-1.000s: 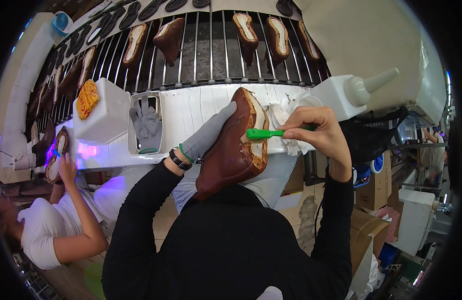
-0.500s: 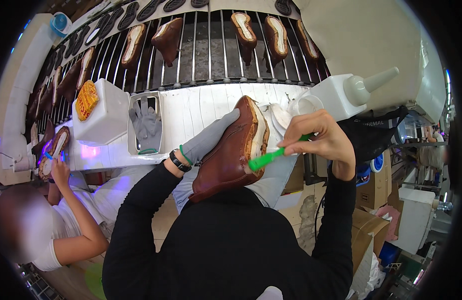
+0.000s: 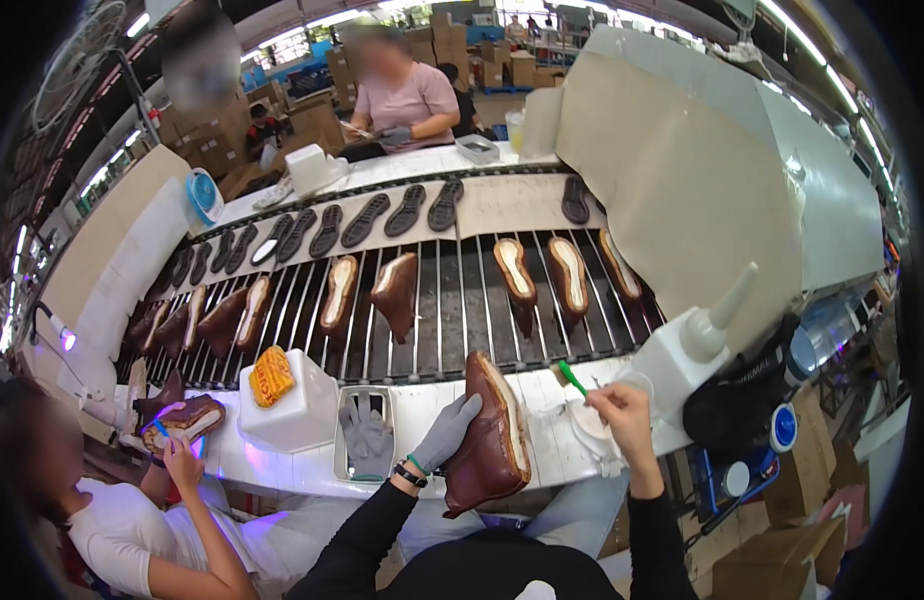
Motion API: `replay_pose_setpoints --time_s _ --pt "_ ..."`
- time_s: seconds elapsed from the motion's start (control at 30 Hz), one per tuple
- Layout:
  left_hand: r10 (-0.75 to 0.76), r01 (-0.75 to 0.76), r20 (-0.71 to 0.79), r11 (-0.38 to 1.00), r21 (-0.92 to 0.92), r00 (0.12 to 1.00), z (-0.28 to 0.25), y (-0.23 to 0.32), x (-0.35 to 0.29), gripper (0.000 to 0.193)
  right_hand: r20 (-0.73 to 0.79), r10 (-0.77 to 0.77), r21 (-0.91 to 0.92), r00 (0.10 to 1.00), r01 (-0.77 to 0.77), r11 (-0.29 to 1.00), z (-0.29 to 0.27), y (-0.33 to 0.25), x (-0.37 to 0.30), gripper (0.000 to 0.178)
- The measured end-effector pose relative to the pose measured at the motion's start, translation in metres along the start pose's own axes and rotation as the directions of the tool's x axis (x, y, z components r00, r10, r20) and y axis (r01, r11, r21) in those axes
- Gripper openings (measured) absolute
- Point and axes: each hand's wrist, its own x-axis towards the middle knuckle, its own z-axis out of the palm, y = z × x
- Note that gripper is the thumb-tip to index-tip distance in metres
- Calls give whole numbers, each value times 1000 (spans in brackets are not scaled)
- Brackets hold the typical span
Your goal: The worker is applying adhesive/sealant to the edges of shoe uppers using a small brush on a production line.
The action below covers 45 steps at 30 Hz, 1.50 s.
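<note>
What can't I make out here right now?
All in the head view:
Green brush: bristles too small to make out.
Brush handle's end: covered by the right hand.
Boot: far side hidden by its own body, part of its near side by the left hand.
Spouted white bottle: contents hidden by its walls.

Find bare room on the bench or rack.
Bench: strip between glove tray and held boot, beyond left hand. Rack: bars mid-row, flanked by boots. Crowded: bench right, with squeeze bottle and white scraps around right hand.

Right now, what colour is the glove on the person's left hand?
The glove on the left hand is grey, best seen in the head view.
</note>
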Motion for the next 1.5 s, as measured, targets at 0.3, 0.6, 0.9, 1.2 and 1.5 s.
replay_pose_setpoints --time_s 0.3,0.6,0.9,1.2,1.5 --pt "240 -30 -248 773 634 939 -13 -37 -20 64 295 345 554 891 -454 698 41 80 -25 18" --pt "348 -164 -4 452 877 937 1 -31 -92 85 593 98 746 799 -591 308 51 158 -42 23" --pt "302 -62 -36 309 949 953 15 -36 -71 122 536 186 781 824 -567 263 50 155 -42 32" --pt "-125 105 -53 952 -288 991 -10 40 -67 67 606 98 760 790 -611 220 56 152 -34 24" --pt "65 -119 -141 899 -421 988 -34 76 0 38 592 91 775 801 -596 210 52 149 -35 23"
